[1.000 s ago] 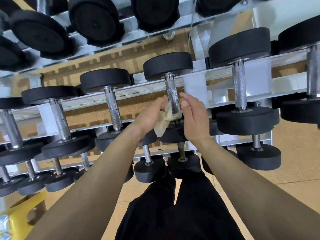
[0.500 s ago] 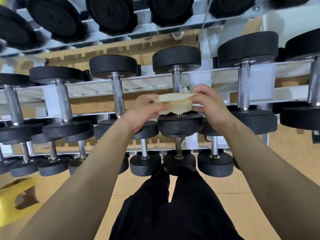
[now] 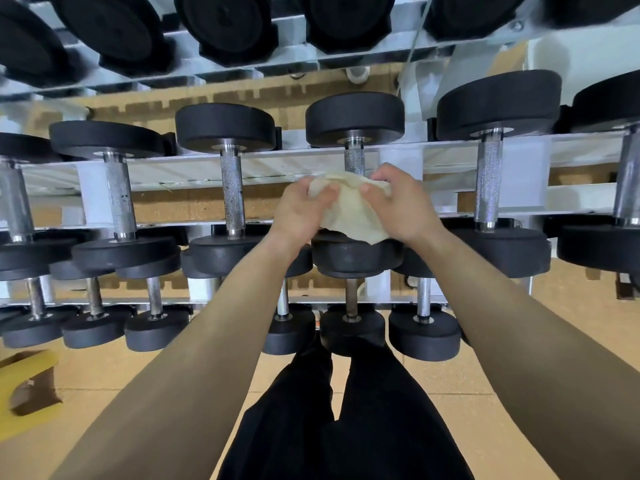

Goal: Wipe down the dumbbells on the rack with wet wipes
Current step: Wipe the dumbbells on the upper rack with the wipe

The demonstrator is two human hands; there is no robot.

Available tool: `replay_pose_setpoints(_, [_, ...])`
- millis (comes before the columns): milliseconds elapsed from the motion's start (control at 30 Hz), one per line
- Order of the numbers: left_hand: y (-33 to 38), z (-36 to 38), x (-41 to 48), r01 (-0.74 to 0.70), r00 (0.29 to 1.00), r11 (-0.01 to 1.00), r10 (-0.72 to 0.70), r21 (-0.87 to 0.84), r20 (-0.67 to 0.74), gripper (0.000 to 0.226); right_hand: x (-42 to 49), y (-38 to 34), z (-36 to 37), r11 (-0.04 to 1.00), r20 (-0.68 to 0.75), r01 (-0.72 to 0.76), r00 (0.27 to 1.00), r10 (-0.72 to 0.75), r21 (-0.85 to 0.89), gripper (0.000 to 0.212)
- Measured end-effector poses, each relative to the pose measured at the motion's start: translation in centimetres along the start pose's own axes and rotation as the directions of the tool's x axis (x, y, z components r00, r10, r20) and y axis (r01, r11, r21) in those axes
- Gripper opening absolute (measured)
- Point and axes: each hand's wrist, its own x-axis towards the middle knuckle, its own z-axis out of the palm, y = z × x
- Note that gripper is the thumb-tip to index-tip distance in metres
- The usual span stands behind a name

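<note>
A crumpled cream wipe covers the lower handle of a black-headed dumbbell lying across the white rack.

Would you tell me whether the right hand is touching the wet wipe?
Touching. The head view shows the right hand gripping the wet wipe at its upper edge, fingers curled over it.

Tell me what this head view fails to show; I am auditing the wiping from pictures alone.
Head view only.
Middle dumbbell: most of its handle hidden behind the wipe, which the left hand and right hand grip.
Wipe: wetness and dirt too fine to judge.
Top-row dumbbells: cut off by the upper edge, blurred.
Yellow object: cut by the left edge, blurred, unidentifiable.
</note>
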Motion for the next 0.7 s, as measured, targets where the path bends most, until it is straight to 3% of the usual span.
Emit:
replay_pose_setpoints(67, [-1.0,0.5,1.0,-0.040,0.999,0.986,0.044,0.160,-0.025,0.018,0.2,0.0,0.0,0.991,0.108,0.005,0.994,0.010,-0.136,0.018])
replay_pose_setpoints(200, [-3.3,0.3,2.2,-0.085,0.996,0.864,0.093,0.497,0.009,0.014,0.6,1.4,-1.3,0.998,0.328,-0.043,0.943,0.058,-0.052,0.025])
replay_pose_setpoints(300, [-3.9,0.1,3.1,-0.040,0.999,0.818,0.041,0.574,0.012,0.017,1.6,3.0,-2.4,0.998,0.436,-0.025,0.899,0.048,-0.060,0.015])
replay_pose_setpoints(467, [-2.9,0.4,3.5,-0.120,0.990,0.851,0.064,0.511,0.125,0.009,3.0,3.8,-2.6,0.917,0.301,-0.028,0.940,0.160,-0.399,0.023])
replay_pose_setpoints(533, [-3.1,0.5,3.7,-0.105,0.993,0.828,0.053,0.551,0.109,0.012,3.2,3.4,-1.9,0.858,0.257,-0.035,0.947,0.191,-0.512,0.018])
replay_pose_setpoints(700, [-3.1,1.2,4.5,0.128,0.991,0.720,-0.067,0.682,-0.115,0.019,2.9,1.5,-0.8,0.906,0.278,-0.015,0.950,0.145,-0.422,0.028])
